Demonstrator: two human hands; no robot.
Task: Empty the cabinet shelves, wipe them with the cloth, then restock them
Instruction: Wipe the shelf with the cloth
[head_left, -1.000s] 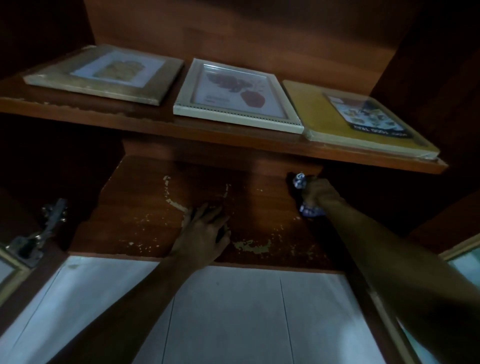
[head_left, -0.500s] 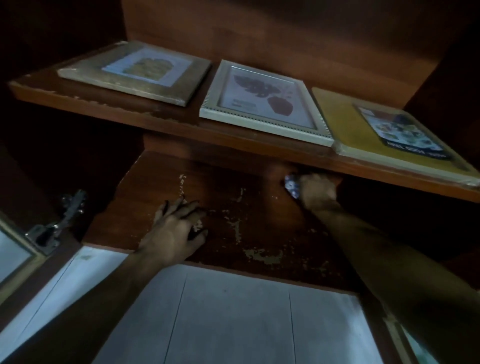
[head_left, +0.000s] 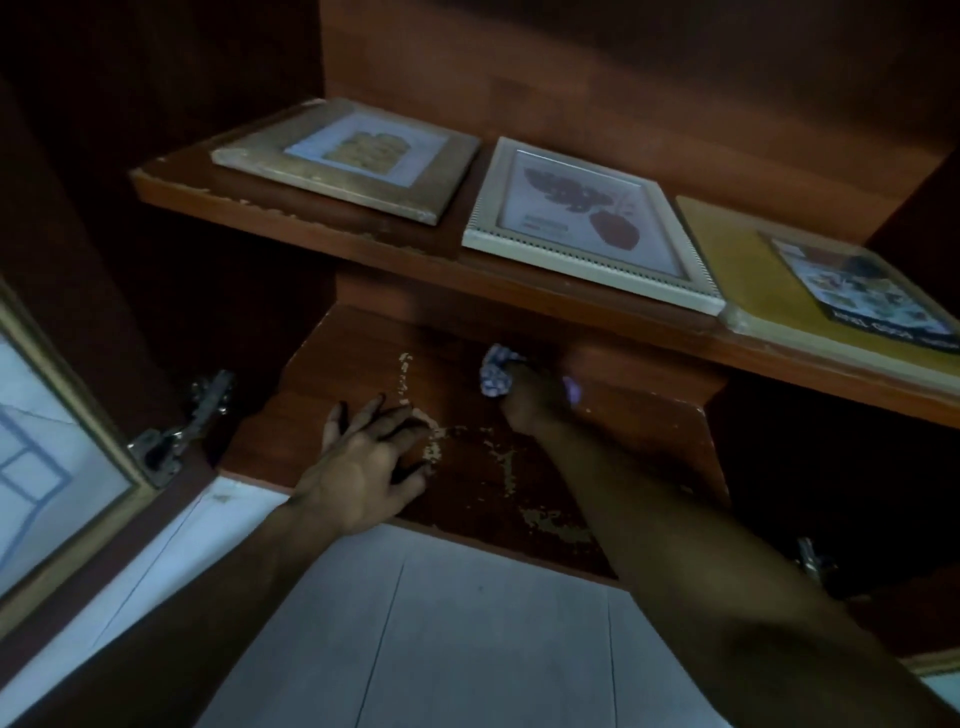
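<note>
My right hand (head_left: 535, 402) grips a crumpled blue-and-white cloth (head_left: 496, 371) and holds it against the back of the bare lower shelf (head_left: 639, 441), just under the upper shelf's edge. My left hand (head_left: 363, 462) rests flat on the lower shelf near its front left, fingers spread. The lower shelf's brown surface is chipped in pale patches. The upper shelf (head_left: 322, 228) carries a gold picture frame (head_left: 353, 161), a white picture frame (head_left: 587, 218) and a yellow book (head_left: 810, 291), all lying flat.
An open cabinet door with a glass pane (head_left: 47, 447) hangs at the left on a metal hinge (head_left: 182, 431). Another hinge (head_left: 813, 558) shows at the right. Pale floor tiles (head_left: 441, 639) lie below the shelf's front edge.
My right hand has dragged the cloth leftward along the back of the lower shelf. My left hand shifted slightly left on the shelf. The view has swung left.
</note>
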